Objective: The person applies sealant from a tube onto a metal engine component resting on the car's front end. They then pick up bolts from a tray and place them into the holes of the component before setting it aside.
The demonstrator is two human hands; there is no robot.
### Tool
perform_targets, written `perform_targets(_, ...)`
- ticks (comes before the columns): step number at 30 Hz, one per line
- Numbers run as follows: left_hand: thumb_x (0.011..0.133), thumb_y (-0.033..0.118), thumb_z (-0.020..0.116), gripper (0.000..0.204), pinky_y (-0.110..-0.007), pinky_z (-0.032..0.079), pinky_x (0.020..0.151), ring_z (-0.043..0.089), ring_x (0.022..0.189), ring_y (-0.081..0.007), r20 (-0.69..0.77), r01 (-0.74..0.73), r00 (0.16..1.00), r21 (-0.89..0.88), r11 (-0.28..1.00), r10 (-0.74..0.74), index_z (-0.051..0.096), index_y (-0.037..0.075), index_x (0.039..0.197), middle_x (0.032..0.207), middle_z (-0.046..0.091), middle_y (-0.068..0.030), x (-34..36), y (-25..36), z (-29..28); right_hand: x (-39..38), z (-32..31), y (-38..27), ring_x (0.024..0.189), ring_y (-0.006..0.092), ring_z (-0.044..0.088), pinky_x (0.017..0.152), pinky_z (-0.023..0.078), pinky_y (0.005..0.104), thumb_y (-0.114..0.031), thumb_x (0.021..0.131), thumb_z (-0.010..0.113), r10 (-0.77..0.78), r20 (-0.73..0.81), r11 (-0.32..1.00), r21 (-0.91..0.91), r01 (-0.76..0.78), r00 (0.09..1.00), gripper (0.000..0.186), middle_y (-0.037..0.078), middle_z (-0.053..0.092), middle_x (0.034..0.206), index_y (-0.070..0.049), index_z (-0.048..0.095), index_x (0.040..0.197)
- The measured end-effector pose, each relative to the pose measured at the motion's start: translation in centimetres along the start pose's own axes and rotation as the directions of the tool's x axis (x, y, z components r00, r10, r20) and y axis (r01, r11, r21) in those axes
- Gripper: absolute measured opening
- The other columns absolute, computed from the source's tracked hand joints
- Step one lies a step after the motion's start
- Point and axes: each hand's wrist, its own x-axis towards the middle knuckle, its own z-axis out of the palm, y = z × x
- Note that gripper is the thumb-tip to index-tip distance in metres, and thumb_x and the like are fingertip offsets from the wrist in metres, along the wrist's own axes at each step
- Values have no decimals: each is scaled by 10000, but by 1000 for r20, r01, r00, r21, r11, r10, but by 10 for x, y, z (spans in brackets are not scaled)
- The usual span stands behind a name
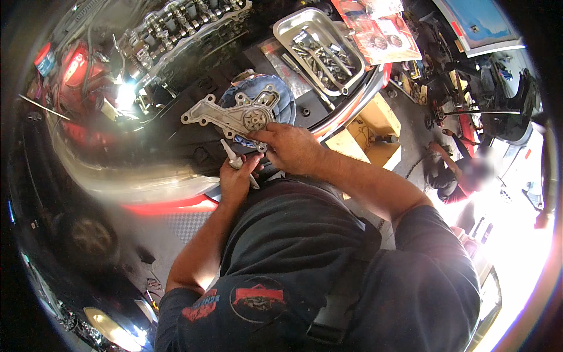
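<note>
Resting above the left hand [236, 179]'s grip, tube [230, 154] beside the metal housing [237, 114].

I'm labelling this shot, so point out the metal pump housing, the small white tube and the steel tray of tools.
metal pump housing [237, 115], head view, flat flange.
small white tube [230, 154], head view, nozzle end.
steel tray [285, 23], head view, left rim.

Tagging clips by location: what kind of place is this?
Most likely a car repair workshop. An exposed engine head sits in an open bay, a metal tray of wrenches rests alongside, and the hands work on a cast metal pump housing.
</note>
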Motion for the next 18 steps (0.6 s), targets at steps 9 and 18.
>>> perform_targets(9,887,164,702,219,-254,496,596,671,707,-140,-8,-64,998,18,998,64,647,-5,1015,947,735,-102,3,-1,10,-9,-3,18,953,279,648,814,549,394,-170,838,643,-149,70,897,-410,165,986,629,80,584,1042,-294,468,1429)
perform_targets(18,892,104,705,159,-240,489,579,659,681,-124,-19,-30,999,5,1000,30,648,-19,975,900,727,-94,5,2,11,-25,-17,31,871,266,622,757,533,390,-145,803,660,-73,7,922,-380,71,997,628,68,562,956,-285,518,1398)
